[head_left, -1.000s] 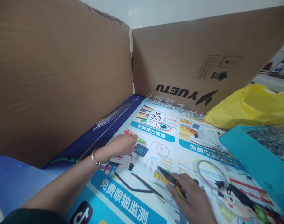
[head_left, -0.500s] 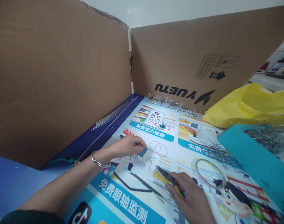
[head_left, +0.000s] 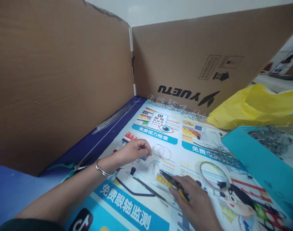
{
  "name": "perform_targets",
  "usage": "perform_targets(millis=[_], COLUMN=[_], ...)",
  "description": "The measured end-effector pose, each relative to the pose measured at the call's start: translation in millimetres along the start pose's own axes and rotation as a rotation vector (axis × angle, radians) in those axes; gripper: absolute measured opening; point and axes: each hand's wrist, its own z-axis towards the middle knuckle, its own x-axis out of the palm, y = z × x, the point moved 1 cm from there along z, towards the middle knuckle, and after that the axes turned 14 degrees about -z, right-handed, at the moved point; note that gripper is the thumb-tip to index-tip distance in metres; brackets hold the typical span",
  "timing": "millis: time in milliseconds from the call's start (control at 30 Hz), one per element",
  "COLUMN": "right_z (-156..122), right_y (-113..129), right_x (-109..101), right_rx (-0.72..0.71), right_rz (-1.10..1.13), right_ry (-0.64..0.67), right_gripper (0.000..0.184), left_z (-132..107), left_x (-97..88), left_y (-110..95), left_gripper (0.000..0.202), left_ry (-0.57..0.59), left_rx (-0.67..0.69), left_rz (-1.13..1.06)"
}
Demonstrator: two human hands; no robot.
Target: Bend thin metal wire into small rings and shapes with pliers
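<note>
My right hand (head_left: 194,199) grips needle-nose pliers (head_left: 173,183) with black and yellow handles, their tip pointing up and left. My left hand (head_left: 139,150) hovers over the printed sheet with fingers curled and pressed together. Whatever it may pinch is too small to make out. Just right of its fingertips lie thin wire rings (head_left: 162,152). Between the left hand and the plier tip is a small bent wire (head_left: 153,167). A larger wire coil (head_left: 214,175) rests to the right, near my right hand.
Cardboard walls (head_left: 64,80) enclose the left and back. Straight wires (head_left: 112,118) lie along the left edge, with teal-handled scissors (head_left: 75,167) nearer. At right are a yellow bag (head_left: 252,106), a blue panel (head_left: 257,160) and a tangled wire pile (head_left: 271,141). Wire scraps (head_left: 168,102) line the back.
The view has shifted slightly. My left hand has turned a little, its fingers nearer the wire rings. The pliers remain in my right hand, almost unmoved.
</note>
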Motion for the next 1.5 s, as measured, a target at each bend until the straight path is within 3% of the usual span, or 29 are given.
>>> perform_targets(millis=[333, 633, 1500], right_z=[6, 8, 5], right_y=[4, 8, 6], right_x=[-12, -32, -31], right_rx=[-0.128, -0.288, -0.312], right_rz=[-0.216, -0.553, -0.533], right_ry=[-0.191, -0.245, -0.239], right_gripper=[0.024, 0.031, 0.033], left_z=[-6, -12, -11], left_x=[11.3, 19.8, 21.1], left_y=[10, 9, 12], left_gripper=[0.008, 0.009, 0.002], left_ry=[0.116, 0.185, 0.192], left_rx=[-0.028, -0.182, -0.303], left_rz=[-0.348, -0.556, -0.632])
